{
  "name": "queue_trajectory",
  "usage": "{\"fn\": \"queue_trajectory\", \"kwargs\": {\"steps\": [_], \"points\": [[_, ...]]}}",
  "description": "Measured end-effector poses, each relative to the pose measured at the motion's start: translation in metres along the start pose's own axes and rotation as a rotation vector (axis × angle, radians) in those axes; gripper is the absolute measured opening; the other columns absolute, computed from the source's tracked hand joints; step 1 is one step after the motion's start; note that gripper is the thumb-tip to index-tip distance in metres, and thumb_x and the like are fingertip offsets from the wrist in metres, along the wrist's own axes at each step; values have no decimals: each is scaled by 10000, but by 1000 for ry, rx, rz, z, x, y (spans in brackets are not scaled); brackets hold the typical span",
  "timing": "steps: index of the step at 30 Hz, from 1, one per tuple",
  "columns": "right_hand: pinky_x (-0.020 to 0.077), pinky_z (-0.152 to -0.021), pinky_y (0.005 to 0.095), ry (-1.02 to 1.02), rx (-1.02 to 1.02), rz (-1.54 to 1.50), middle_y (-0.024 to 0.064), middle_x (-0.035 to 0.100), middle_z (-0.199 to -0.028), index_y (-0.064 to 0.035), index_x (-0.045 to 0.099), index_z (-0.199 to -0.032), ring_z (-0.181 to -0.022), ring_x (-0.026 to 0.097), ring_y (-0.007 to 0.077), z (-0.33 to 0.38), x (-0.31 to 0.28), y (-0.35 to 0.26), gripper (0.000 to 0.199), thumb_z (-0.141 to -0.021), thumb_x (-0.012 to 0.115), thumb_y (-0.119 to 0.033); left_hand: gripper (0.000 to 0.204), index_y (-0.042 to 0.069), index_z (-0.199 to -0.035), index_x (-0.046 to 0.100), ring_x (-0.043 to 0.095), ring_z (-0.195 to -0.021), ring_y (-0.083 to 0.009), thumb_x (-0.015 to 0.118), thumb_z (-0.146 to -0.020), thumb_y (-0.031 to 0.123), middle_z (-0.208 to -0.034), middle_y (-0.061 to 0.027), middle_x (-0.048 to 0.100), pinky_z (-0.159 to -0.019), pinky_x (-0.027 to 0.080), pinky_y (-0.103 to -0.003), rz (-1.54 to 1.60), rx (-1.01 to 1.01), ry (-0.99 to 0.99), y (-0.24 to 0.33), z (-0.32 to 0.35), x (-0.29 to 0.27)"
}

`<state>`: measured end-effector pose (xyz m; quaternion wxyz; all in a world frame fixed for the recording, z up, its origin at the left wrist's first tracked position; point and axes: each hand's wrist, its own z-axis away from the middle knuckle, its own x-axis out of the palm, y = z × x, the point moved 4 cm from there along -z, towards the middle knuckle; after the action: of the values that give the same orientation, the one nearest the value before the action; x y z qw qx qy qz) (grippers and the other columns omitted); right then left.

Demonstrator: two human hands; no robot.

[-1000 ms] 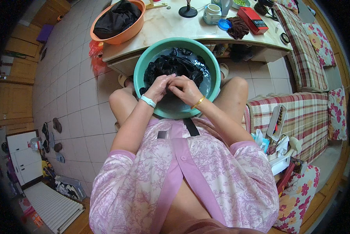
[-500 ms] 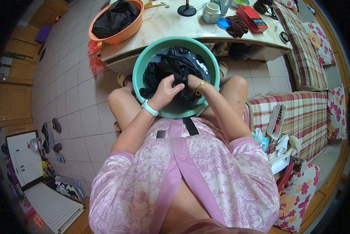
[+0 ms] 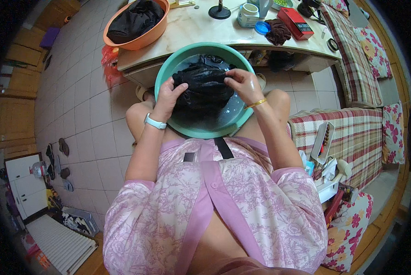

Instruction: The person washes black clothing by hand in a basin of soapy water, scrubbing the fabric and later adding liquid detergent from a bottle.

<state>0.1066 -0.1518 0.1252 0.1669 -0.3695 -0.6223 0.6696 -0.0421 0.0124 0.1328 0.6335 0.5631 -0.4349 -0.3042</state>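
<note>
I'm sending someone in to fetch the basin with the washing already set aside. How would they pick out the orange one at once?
Start at the pale marble-topped table in front of the seated person. The orange basin sits on its left end, filled with dark cloth. Unlike the green basin on the person's lap, where the left hand and right hand grip a wet black garment, no one is touching it.

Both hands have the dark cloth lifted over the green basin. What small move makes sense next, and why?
Probably a twist or squeeze of the cloth right where it is. The left hand and right hand grip its two ends, and it hangs bunched and wet-looking above the water in the basin, so the run-off would fall back inside.
</note>
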Motion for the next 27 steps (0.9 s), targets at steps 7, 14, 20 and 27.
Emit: {"fn": "queue_trajectory", "kwargs": {"steps": [7,14,20,27], "points": [[406,-540,177,87,-35,-110,-6,612,-743,-24,641,-902,-604,502,38,-9,-43,-57,144,-771,620,-80,265,-20,-1035,507,543,-873,-129,557,-783,46,-987,-62,577,-802,427,-260,66,-35,80,12,2,-27],[437,-620,223,313,-96,-69,42,622,-766,-4,627,-875,-678,541,83,-31,-63,29,147,-788,600,-119,221,-11,-953,549,537,-781,-103,610,-775,105,-884,-43,591,-718,438,-246,-227,-46,149,-4,-5,-51],[438,-645,263,150,2,188,71,600,-785,-47,565,-990,-692,540,137,-12,-78,72,409,-650,733,-200,112,-1,-861,582,546,-693,-104,577,-782,78,-793,-29,598,-648,443,-239,14,-26,389,13,1,-81],[451,-611,261,342,97,589,89,615,-765,-10,598,-877,-684,575,152,-6,-77,50,156,-776,597,-130,139,-23,-836,589,550,-690,-109,568,-756,88,-756,-39,611,-639,438,-241,-444,-49,514,-11,-4,-104]]}}
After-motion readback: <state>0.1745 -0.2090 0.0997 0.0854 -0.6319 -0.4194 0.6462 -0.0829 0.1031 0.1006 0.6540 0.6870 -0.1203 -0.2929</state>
